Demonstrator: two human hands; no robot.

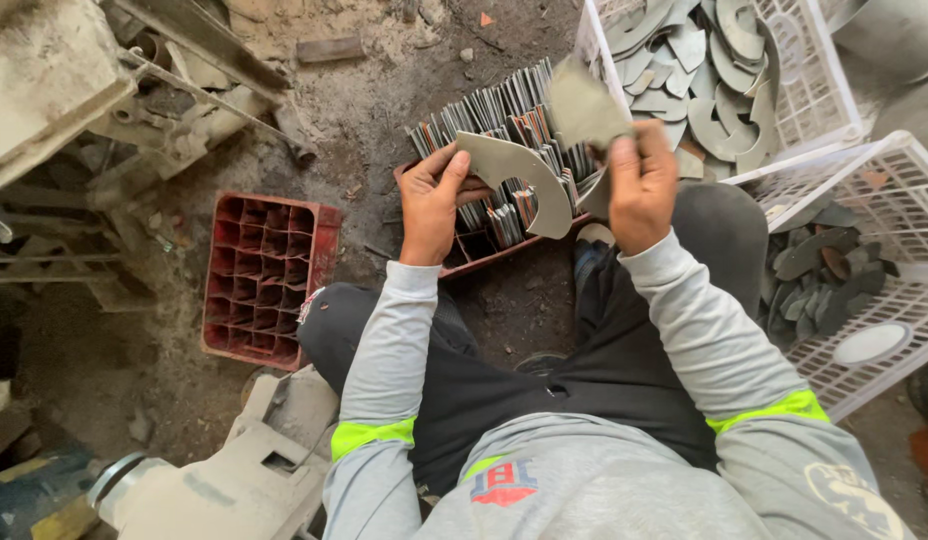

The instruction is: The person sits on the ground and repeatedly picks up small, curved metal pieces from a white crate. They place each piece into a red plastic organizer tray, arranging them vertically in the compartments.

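Best bet here is keeping the curved metal blade (514, 175) steady by its edges while wiping. Left hand (431, 200), at 9 o'clock of the blade, pinches it with closed fingers; right hand (641, 180), at 3 o'clock, clutches a grey rag (584, 105) tight above the red crate (504, 245).
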